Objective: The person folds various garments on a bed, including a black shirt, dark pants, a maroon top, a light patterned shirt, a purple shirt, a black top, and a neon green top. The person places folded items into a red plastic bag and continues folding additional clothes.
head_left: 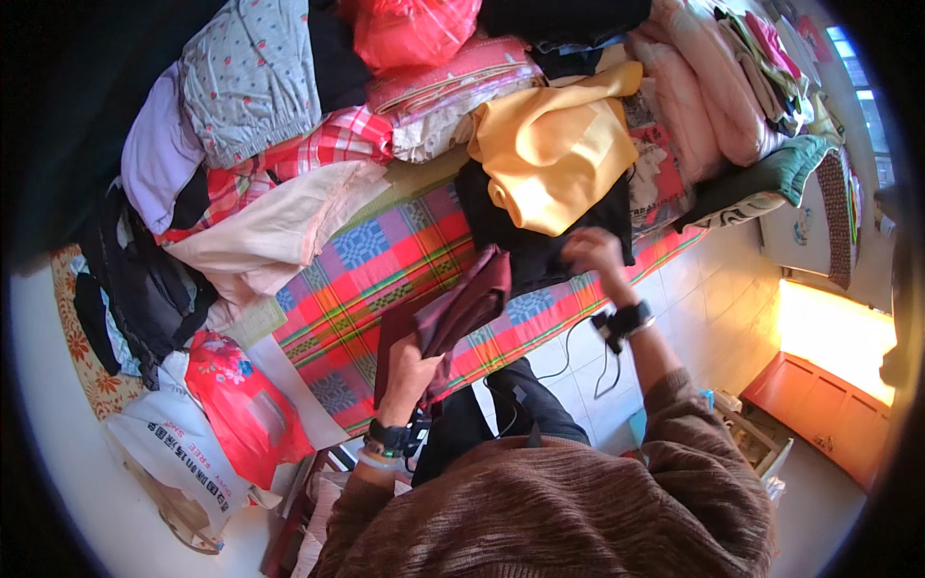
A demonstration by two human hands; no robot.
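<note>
My left hand (412, 372) grips a folded dark maroon cloth (470, 303) above a plaid bedspread (340, 303). To the right, my right hand (594, 249) is raised over the edge of a black folded garment (535, 253); it is slightly blurred, and no item shows in its fingers. A crumpled yellow cloth (556, 152) lies on the black garment, just beyond my right hand. Both wrists wear dark straps. A pale pink cloth (274, 224) spreads over the bedspread to the left of the maroon cloth.
Piled clothes and folded bedding (448, 87) line the far side. A red plastic bag (415, 32) sits among them. At the left stand a red floral bag (238, 404) and a white bag (181, 448). A green cushion (766, 180) lies right. A thin cable hangs near my right wrist.
</note>
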